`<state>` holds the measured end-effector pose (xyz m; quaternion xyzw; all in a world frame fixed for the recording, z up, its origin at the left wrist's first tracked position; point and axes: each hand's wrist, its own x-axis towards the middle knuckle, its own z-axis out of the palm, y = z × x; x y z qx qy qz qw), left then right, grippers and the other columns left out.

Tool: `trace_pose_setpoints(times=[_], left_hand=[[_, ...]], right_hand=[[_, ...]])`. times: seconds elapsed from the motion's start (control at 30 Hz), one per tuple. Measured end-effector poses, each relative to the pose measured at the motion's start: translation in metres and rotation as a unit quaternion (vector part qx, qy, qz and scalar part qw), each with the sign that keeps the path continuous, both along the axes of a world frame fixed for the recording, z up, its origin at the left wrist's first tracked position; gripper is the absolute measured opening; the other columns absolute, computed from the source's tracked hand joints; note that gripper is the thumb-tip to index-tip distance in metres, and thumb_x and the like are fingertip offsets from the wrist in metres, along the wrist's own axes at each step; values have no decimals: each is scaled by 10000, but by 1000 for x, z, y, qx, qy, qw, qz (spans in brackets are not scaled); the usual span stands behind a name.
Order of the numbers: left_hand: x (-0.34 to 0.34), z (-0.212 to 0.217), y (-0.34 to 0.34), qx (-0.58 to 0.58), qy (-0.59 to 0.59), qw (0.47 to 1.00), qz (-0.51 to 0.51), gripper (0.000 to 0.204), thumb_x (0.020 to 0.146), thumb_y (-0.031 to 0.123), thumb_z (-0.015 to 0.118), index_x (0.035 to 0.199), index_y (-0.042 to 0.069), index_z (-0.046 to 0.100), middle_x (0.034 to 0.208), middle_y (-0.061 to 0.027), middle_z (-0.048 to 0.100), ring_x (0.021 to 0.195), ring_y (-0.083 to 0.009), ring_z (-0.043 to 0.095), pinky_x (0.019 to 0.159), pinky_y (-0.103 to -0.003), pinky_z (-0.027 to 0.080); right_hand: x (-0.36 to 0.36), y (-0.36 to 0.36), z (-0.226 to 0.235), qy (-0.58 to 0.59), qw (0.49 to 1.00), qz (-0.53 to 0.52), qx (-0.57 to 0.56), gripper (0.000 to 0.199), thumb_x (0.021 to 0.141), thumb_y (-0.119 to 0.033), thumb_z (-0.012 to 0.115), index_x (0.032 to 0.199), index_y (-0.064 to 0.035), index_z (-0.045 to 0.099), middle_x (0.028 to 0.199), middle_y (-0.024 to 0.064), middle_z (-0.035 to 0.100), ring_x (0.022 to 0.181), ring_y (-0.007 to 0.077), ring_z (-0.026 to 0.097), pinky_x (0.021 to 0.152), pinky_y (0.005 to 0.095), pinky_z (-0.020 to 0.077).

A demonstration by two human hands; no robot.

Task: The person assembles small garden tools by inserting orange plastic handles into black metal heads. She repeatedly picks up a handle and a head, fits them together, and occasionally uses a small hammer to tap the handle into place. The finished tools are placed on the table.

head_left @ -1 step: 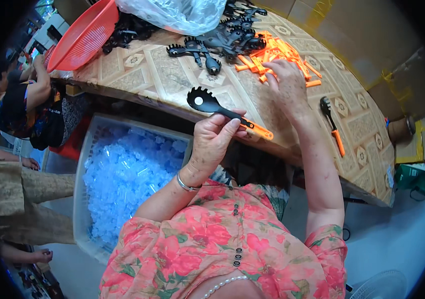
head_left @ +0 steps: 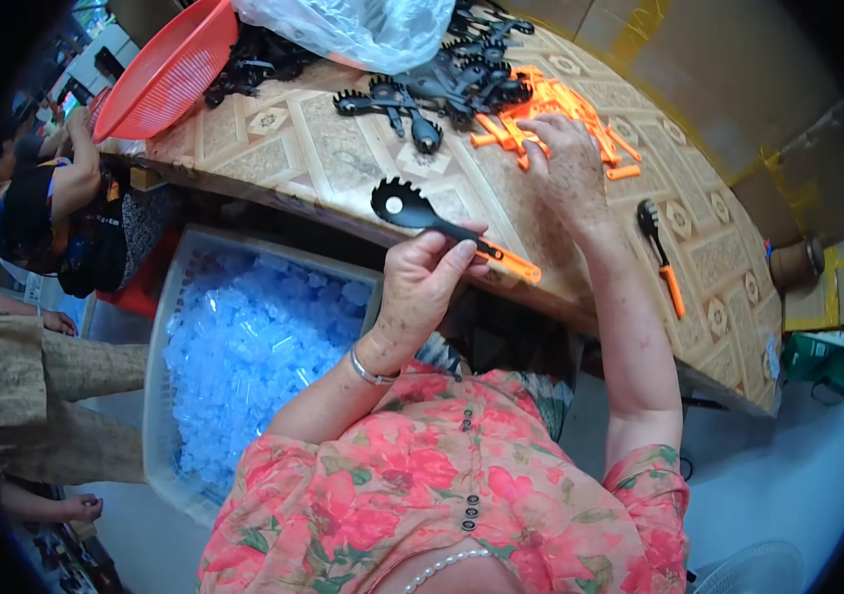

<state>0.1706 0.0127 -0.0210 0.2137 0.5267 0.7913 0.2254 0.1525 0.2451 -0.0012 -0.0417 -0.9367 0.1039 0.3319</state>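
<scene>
A black pasta server with a toothed head and a hole in it is pinched between thumb and fingers of my left hand, just over the table's front edge. Its orange handle sticks out to the right past my fingers. My right hand reaches to the near side of a pile of orange handles. Its thumb and forefinger close on one orange handle, partly hidden by the fingers. Farther right on the table lies another black pasta server with an orange handle.
Several black utensil heads lie behind the handles, beside a clear plastic bag. A red basket stands at the table's far left. Below, a white crate holds bluish clear plastic pieces. Other people are at the left; cardboard stands behind.
The thumb and fingers of my right hand have drawn together around an orange handle, and the nearest handles have shifted slightly. My left hand keeps its hold on the pasta server.
</scene>
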Motion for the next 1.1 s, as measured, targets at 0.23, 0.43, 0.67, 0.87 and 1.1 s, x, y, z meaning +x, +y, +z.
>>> trace_pose_setpoints(times=[0.23,0.43,0.67,0.87,1.1], left_hand=[[-28,-5,-17,-23,-1,998,59,219,924,38,552,1120,-33,618,993,-62,655,796,-100,640,740,-218,534],[-51,-10,-27,0,5,996,87,205,920,13,544,1105,-49,607,1067,-94,636,813,-123,644,752,-235,550],[-65,-16,-61,-14,5,990,137,202,913,-3,545,1098,-56,609,1097,-108,616,878,-138,630,770,-256,561],[-68,-17,-80,12,-15,981,195,206,916,16,551,1102,-53,606,1014,-97,640,880,-135,627,769,-253,554],[-65,-22,-83,24,-32,981,187,211,919,29,553,1106,-55,602,1001,-106,642,877,-144,631,773,-256,550]], right_hand=[[-100,-14,31,18,993,97,-57,222,781,-106,640,995,-51,661,1016,115,634,983,299,568,885,396,446],[-193,-33,62,7,990,137,17,367,801,-177,637,1131,-21,599,1094,165,616,1041,334,563,913,424,435],[-313,-72,50,-35,946,97,-307,784,766,-267,705,1376,43,322,1149,228,595,1045,294,588,901,359,464],[-323,-130,32,-180,913,257,-260,366,783,-107,639,1147,-72,623,934,139,679,838,192,640,772,297,507],[-263,-189,5,-68,920,353,155,231,794,-90,567,992,-94,686,840,147,661,865,291,638,811,396,481]])
